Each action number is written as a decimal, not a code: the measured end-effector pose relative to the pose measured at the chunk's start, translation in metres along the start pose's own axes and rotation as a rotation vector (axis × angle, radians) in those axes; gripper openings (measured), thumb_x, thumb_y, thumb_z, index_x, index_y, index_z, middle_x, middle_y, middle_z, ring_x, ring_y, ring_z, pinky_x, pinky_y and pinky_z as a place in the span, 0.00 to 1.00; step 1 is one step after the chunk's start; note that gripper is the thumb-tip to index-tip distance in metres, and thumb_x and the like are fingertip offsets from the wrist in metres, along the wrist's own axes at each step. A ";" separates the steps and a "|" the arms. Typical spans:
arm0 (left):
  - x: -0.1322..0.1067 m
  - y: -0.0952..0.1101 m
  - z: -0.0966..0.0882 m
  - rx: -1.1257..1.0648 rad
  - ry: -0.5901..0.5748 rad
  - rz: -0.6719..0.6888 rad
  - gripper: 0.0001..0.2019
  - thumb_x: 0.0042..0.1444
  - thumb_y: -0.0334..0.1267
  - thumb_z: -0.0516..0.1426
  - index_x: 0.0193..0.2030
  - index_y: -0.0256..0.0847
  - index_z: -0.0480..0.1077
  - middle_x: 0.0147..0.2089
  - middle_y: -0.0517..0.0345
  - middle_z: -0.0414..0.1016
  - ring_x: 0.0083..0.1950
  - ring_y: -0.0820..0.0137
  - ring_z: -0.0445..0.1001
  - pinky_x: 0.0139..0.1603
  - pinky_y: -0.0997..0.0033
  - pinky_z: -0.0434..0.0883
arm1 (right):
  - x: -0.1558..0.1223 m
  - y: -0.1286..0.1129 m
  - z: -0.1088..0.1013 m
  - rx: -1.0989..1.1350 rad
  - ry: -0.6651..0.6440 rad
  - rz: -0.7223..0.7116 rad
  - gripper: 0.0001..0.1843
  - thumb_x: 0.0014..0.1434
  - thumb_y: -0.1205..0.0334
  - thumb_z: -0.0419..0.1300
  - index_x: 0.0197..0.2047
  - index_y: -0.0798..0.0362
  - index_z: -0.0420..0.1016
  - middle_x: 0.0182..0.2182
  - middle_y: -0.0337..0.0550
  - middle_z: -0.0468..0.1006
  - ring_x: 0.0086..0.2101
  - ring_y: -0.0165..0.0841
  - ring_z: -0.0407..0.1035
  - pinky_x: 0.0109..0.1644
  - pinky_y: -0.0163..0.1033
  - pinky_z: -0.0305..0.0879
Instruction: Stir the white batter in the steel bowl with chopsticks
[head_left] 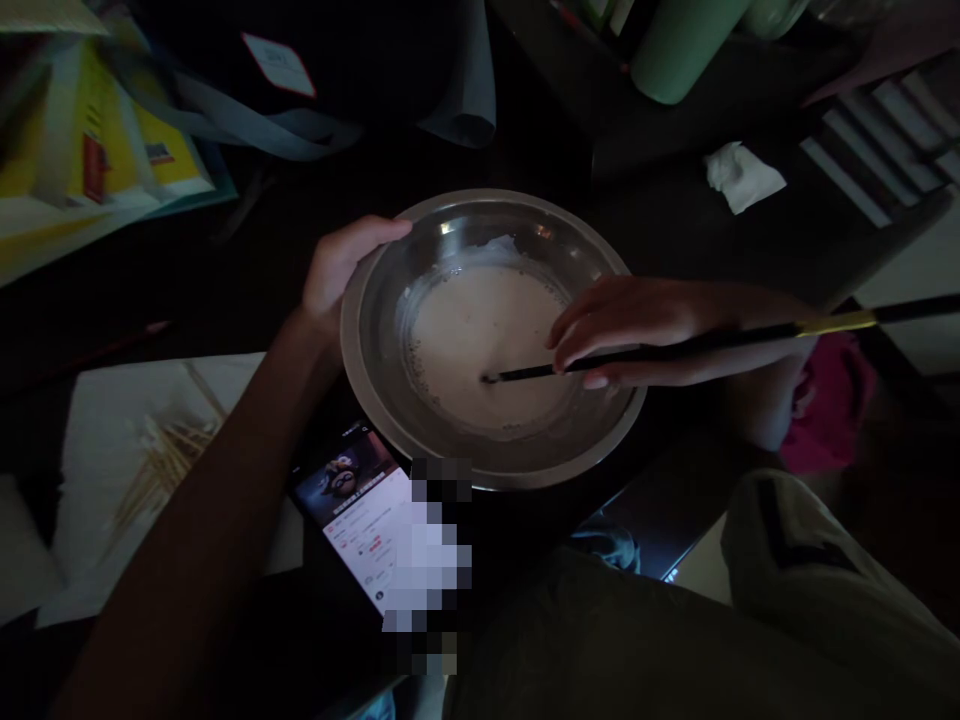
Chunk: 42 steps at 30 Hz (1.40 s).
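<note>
Gripping the bowl rim, left hand curled; right hand pinches chopsticks, tips in pale batter.

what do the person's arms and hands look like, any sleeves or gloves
Both hands are bare: no gloves, rings or watch show on the left hand or right hand. The left forearm is uncovered with no sleeve in view. The dim light hides finer detail.

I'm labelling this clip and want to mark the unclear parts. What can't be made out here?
- Head view: part of the phone screen is pixelated.
- The chopsticks' far end is cut off by the right edge.
- The bowl's batter hides their tips.
- The right hand hides its own fingers' grip.
- Darkness hides the table surface; the upper-left packaging is blurred.
</note>
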<state>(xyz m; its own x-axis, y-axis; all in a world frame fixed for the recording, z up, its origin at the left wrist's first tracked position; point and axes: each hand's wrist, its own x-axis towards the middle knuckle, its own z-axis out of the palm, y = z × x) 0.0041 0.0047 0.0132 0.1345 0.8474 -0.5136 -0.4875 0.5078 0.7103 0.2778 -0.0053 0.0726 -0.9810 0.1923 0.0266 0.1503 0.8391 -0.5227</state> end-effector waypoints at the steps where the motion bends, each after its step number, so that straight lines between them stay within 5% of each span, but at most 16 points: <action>1: -0.001 0.000 0.001 -0.003 -0.005 0.004 0.14 0.65 0.34 0.48 0.45 0.30 0.73 0.18 0.63 0.70 0.21 0.71 0.75 0.20 0.77 0.69 | 0.002 0.002 0.004 -0.017 0.040 0.001 0.14 0.68 0.59 0.57 0.52 0.57 0.73 0.46 0.47 0.80 0.50 0.33 0.72 0.53 0.40 0.69; 7: -0.004 -0.001 0.005 0.047 -0.034 0.012 0.18 0.65 0.34 0.46 0.31 0.32 0.72 0.17 0.59 0.70 0.16 0.74 0.69 0.18 0.78 0.66 | -0.013 -0.001 -0.013 -0.217 0.069 0.320 0.15 0.69 0.57 0.53 0.54 0.55 0.72 0.48 0.47 0.78 0.49 0.36 0.72 0.56 0.46 0.66; 11: -0.002 -0.001 0.004 0.066 0.004 0.013 0.18 0.66 0.34 0.45 0.32 0.32 0.72 0.17 0.60 0.70 0.18 0.74 0.70 0.19 0.79 0.67 | -0.013 -0.003 -0.016 -0.063 -0.071 0.144 0.13 0.69 0.61 0.54 0.52 0.57 0.73 0.48 0.48 0.79 0.50 0.34 0.71 0.53 0.42 0.69; 14: 0.000 -0.001 0.000 0.046 -0.011 0.029 0.15 0.65 0.35 0.47 0.42 0.31 0.73 0.19 0.61 0.71 0.21 0.72 0.74 0.25 0.76 0.72 | 0.001 -0.001 0.000 0.052 -0.045 0.003 0.13 0.68 0.61 0.56 0.51 0.60 0.73 0.45 0.49 0.80 0.49 0.33 0.73 0.51 0.40 0.70; 17: -0.001 -0.002 -0.001 0.046 -0.039 0.042 0.15 0.64 0.35 0.48 0.48 0.29 0.73 0.22 0.59 0.74 0.28 0.66 0.78 0.32 0.70 0.75 | 0.007 -0.001 0.007 -0.002 0.085 0.170 0.14 0.69 0.58 0.55 0.52 0.57 0.73 0.47 0.48 0.79 0.49 0.33 0.72 0.54 0.40 0.68; 21: -0.004 -0.001 0.003 0.059 -0.017 0.016 0.16 0.65 0.35 0.47 0.45 0.30 0.75 0.17 0.59 0.71 0.22 0.68 0.74 0.22 0.73 0.70 | -0.008 -0.005 -0.010 -0.122 0.091 0.385 0.15 0.69 0.55 0.53 0.51 0.53 0.73 0.46 0.46 0.79 0.45 0.35 0.73 0.51 0.44 0.68; 25: -0.005 0.000 0.005 0.061 -0.003 0.000 0.17 0.66 0.34 0.46 0.44 0.31 0.75 0.17 0.61 0.70 0.17 0.72 0.70 0.18 0.76 0.65 | -0.009 -0.002 -0.013 0.003 -0.076 0.128 0.12 0.69 0.59 0.55 0.50 0.54 0.74 0.46 0.45 0.80 0.48 0.32 0.72 0.50 0.38 0.69; 27: -0.003 0.000 0.005 0.061 -0.007 0.020 0.17 0.65 0.34 0.46 0.45 0.29 0.74 0.18 0.60 0.72 0.18 0.73 0.70 0.19 0.76 0.65 | 0.000 0.001 -0.002 0.057 -0.034 0.020 0.12 0.69 0.59 0.55 0.50 0.56 0.74 0.45 0.46 0.80 0.48 0.31 0.73 0.52 0.38 0.68; 30: -0.002 -0.001 0.004 0.062 0.019 0.021 0.16 0.65 0.34 0.47 0.46 0.27 0.73 0.18 0.59 0.71 0.20 0.71 0.73 0.21 0.77 0.67 | 0.008 0.002 0.009 -0.023 0.097 0.127 0.15 0.68 0.58 0.55 0.53 0.58 0.73 0.47 0.48 0.79 0.49 0.34 0.72 0.54 0.42 0.67; 34: -0.002 -0.001 0.003 0.048 0.039 0.024 0.16 0.66 0.34 0.46 0.47 0.25 0.71 0.22 0.60 0.72 0.21 0.72 0.75 0.21 0.79 0.66 | -0.005 -0.006 -0.004 -0.200 0.155 0.366 0.16 0.69 0.57 0.53 0.51 0.58 0.74 0.46 0.49 0.79 0.48 0.38 0.73 0.56 0.47 0.67; 39: -0.002 -0.001 0.002 0.062 0.007 0.016 0.18 0.67 0.35 0.44 0.50 0.24 0.70 0.27 0.58 0.75 0.29 0.71 0.79 0.27 0.79 0.70 | -0.011 -0.009 -0.015 -0.086 -0.057 0.114 0.12 0.69 0.60 0.54 0.51 0.55 0.73 0.46 0.47 0.80 0.50 0.35 0.72 0.54 0.44 0.68; 42: -0.001 -0.002 0.001 0.046 -0.008 0.036 0.16 0.66 0.34 0.46 0.48 0.28 0.72 0.24 0.59 0.75 0.30 0.69 0.79 0.27 0.78 0.72 | 0.000 -0.003 -0.002 -0.021 -0.042 -0.014 0.12 0.69 0.61 0.56 0.51 0.58 0.73 0.46 0.48 0.80 0.49 0.33 0.73 0.53 0.41 0.68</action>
<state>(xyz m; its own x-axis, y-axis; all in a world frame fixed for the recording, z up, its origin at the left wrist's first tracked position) 0.0058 0.0032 0.0132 0.1245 0.8663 -0.4838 -0.4522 0.4835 0.7495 0.2775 -0.0067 0.0761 -0.9872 0.1597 -0.0023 0.1390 0.8522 -0.5044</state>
